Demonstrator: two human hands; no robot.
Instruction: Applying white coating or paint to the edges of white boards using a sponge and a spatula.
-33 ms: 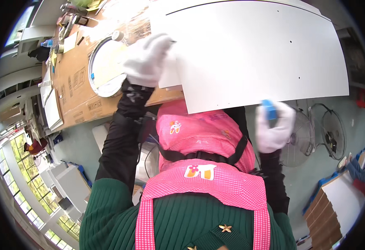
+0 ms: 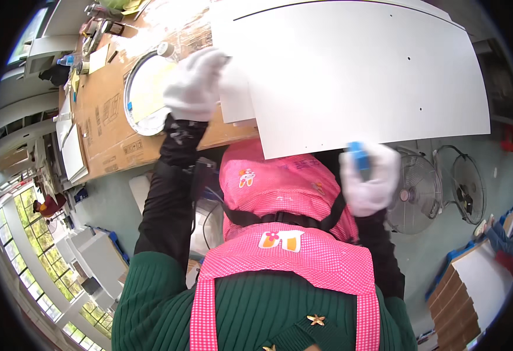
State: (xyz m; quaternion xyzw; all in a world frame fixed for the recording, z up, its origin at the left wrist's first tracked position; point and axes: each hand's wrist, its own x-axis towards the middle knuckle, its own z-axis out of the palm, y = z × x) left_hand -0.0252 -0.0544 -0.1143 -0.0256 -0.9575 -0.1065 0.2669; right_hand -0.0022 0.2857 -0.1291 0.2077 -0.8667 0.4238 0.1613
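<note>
My left hand (image 2: 193,85), in a white glove, is raised over the table next to the left edge of a large white panel (image 2: 356,76). Its fingers are pinched together, with a small dark tip showing at their ends; what it belongs to I cannot make out. In my right hand (image 2: 376,181), also gloved in white, a small blue block (image 2: 359,156) is gripped between thumb and fingers. That hand hovers just off the panel's near edge. The panel lies flat, with a few small dark holes and a dark line along its far side.
Left of the panel, a round white lid or tray (image 2: 145,126) holds a yellowish sheet (image 2: 150,88), with a small white roll (image 2: 165,49) beside it. Brown cardboard covers the table (image 2: 107,152). Floor fans (image 2: 414,193) stand at the right. Another person (image 2: 51,206) is far left.
Both hands have shifted to the left, the right one carrying the blue block with it. The panel has stayed in place.
</note>
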